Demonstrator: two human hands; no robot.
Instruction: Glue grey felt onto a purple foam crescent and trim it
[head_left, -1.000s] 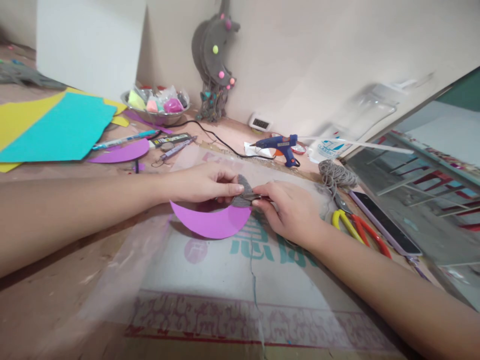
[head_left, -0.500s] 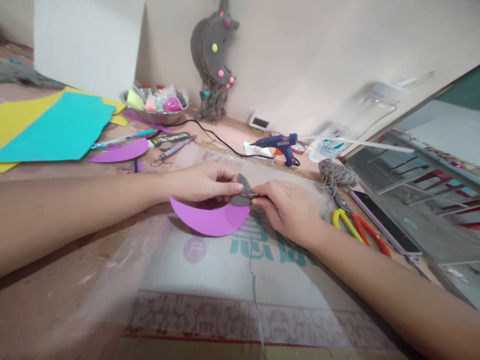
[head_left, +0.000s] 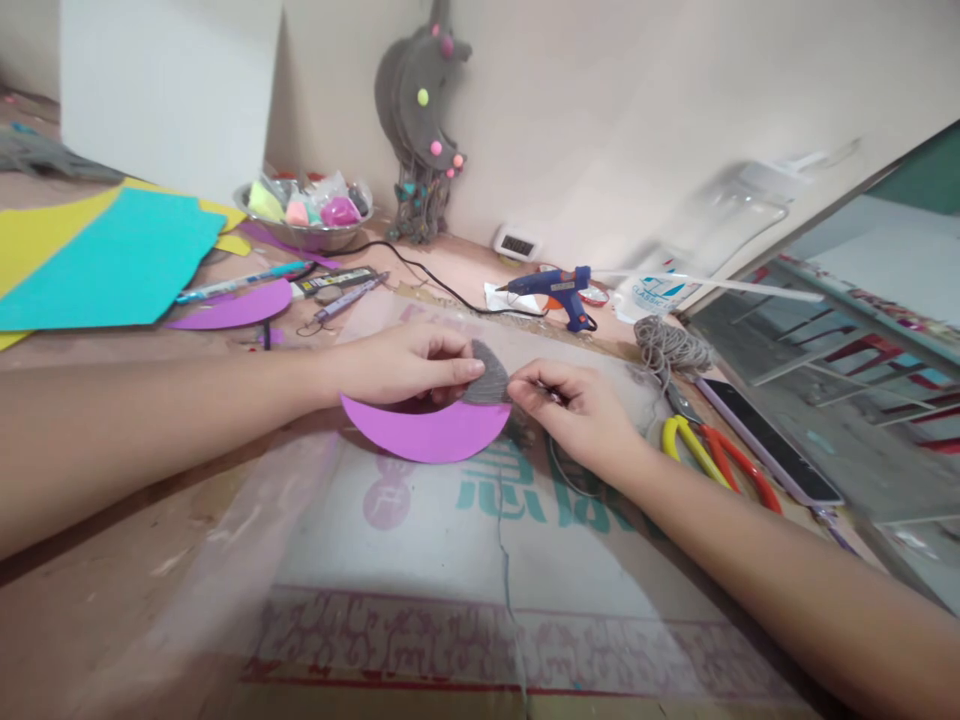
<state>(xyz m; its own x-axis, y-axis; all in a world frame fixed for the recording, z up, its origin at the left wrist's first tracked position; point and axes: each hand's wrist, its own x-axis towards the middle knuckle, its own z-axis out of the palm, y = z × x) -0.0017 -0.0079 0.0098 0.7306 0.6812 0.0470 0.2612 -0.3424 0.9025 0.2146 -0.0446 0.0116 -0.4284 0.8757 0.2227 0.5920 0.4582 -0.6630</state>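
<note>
My left hand point(head_left: 405, 362) is closed on a purple paper crescent point(head_left: 427, 433), thumb in front and fingers behind. Grey yarn wound in close turns point(head_left: 490, 378) covers the crescent's right part. At the right edge of that winding, my right hand point(head_left: 581, 408) pinches the grey yarn between thumb and forefinger. A loop of the strand hangs below the right hand. The fingers of my left hand behind the crescent are partly hidden.
A printed plastic sheet point(head_left: 360, 560) covers the table. Behind lie a blue glue gun point(head_left: 559, 288) and a bowl point(head_left: 319, 235) of clay packets. A yarn ball point(head_left: 671, 345), pliers-like cutters point(head_left: 720, 460) and a phone point(head_left: 769, 440) are right; coloured sheets point(head_left: 112, 265) left.
My right hand has shifted slightly right, off the front of the crescent, uncovering more of the grey winding. My left hand keeps its hold on the crescent.
</note>
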